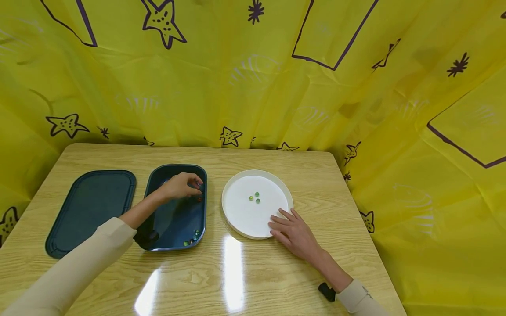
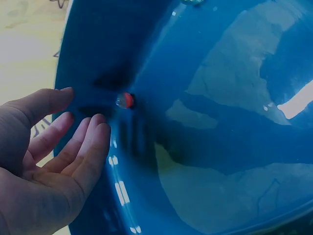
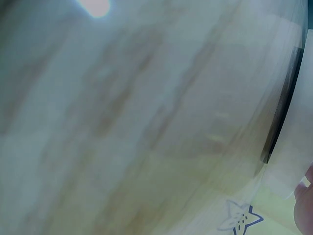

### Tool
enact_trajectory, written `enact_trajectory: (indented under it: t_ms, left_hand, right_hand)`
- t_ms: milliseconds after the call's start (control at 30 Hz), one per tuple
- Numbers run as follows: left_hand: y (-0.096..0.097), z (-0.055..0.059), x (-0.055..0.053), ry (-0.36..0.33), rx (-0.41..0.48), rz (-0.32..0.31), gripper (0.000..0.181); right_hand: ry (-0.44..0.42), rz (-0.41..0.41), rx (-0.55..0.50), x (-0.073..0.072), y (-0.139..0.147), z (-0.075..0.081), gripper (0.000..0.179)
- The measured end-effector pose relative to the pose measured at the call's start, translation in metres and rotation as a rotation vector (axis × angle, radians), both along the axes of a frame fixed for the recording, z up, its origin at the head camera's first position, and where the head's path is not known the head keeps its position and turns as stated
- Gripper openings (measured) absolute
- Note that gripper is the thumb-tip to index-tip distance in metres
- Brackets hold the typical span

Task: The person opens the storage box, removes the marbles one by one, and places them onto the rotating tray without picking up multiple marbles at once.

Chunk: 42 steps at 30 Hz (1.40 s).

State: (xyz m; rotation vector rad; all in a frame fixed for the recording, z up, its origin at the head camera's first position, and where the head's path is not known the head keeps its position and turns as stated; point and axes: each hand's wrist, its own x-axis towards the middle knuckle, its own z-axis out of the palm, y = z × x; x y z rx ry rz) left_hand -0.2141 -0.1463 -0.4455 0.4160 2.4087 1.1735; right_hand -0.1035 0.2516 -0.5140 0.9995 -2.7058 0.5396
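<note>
Bin lengthwise toward curtain

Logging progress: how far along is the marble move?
Done: three marbles lie on the white plate. In hand: left hand reaches into the blue tray at an orange marble, not yet gripped; right hand rests on the plate's rim. Left: a few marbles in the tray's near corner.

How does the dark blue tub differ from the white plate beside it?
The blue tub is rectangular and deep; the white plate is round and shallow. The left hand reaches into the tub; the right hand rests flat on the plate's rim. Both hold a few marbles.
</note>
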Motion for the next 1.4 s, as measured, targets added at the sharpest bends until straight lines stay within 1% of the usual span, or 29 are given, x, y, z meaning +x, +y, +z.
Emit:
enact_trajectory:
  t_ms: [67, 167, 367, 500, 667, 800, 1167, 1400]
  left_hand:
    - [0.000, -0.002, -0.001, -0.004, -0.018, 0.003, 0.029]
    - [0.000, -0.006, -0.001, 0.001, -0.045, -0.011, 0.026]
    - [0.000, -0.014, -0.003, -0.005, -0.055, -0.045, 0.024]
    - [0.002, -0.018, -0.004, 0.000, -0.075, -0.048, 0.022]
    - [0.004, -0.019, -0.004, 0.053, -0.131, -0.063, 0.020]
    - [0.006, -0.018, -0.003, 0.088, -0.158, -0.079, 0.018]
    - [0.007, -0.022, -0.003, 0.112, -0.174, -0.078, 0.014]
    - [0.006, -0.020, -0.002, 0.127, -0.169, -0.085, 0.009]
  right_hand:
    - [0.000, 0.001, 0.000, 0.000, 0.000, 0.000, 0.028]
    - [-0.002, 0.002, 0.000, 0.000, 0.000, 0.000, 0.028]
    - [0.005, 0.007, -0.007, 0.000, 0.000, 0.000, 0.028]
    - [0.004, 0.008, -0.009, -0.001, 0.000, 0.000, 0.029]
    - [0.002, 0.007, -0.009, -0.001, 0.001, -0.001, 0.029]
    - [0.000, 0.006, -0.005, -0.001, 0.001, 0.000, 0.028]
    - [-0.010, 0.000, 0.000, 0.000, 0.001, 0.000, 0.029]
    - [-0.012, -0.004, -0.002, 0.000, 0.000, 0.000, 0.029]
